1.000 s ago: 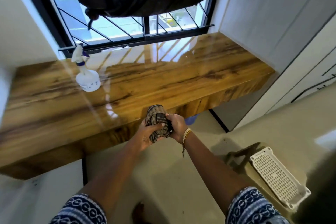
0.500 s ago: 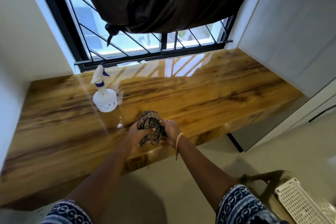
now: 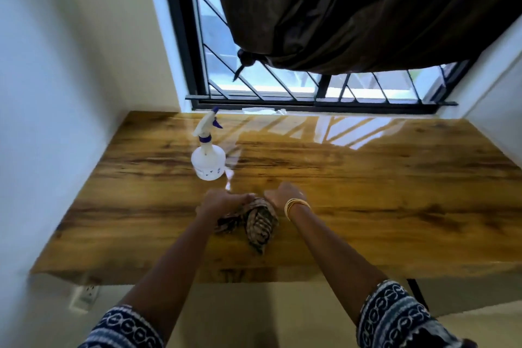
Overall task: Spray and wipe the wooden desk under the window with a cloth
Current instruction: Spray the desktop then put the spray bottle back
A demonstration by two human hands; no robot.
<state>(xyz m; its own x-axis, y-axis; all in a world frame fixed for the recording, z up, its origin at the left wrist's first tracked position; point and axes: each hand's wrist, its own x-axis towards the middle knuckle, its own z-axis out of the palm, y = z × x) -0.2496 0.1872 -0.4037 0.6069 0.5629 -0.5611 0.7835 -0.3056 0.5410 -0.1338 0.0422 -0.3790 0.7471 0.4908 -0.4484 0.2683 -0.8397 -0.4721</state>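
A glossy wooden desk (image 3: 367, 192) runs under the barred window. A brown patterned cloth (image 3: 258, 224), bunched up, hangs over the desk's middle between my two hands. My left hand (image 3: 223, 202) grips its left part with curled fingers. My right hand (image 3: 284, 195), with yellow bangles at the wrist, holds the cloth's top edge; its fingers are hidden behind the hand. A white spray bottle (image 3: 208, 157) with a purple collar and trigger stands upright on the desk, just beyond my left hand and apart from it.
A dark curtain (image 3: 353, 8), knotted at its lower left, hangs over the window (image 3: 254, 87) above the desk's back edge. White walls close in the desk on the left and right. A wall socket (image 3: 89, 292) sits below the desk's left front corner.
Both hands have moved forward over the desk with the cloth, which now hangs lower and looser between them. The view has tilted up toward the window.
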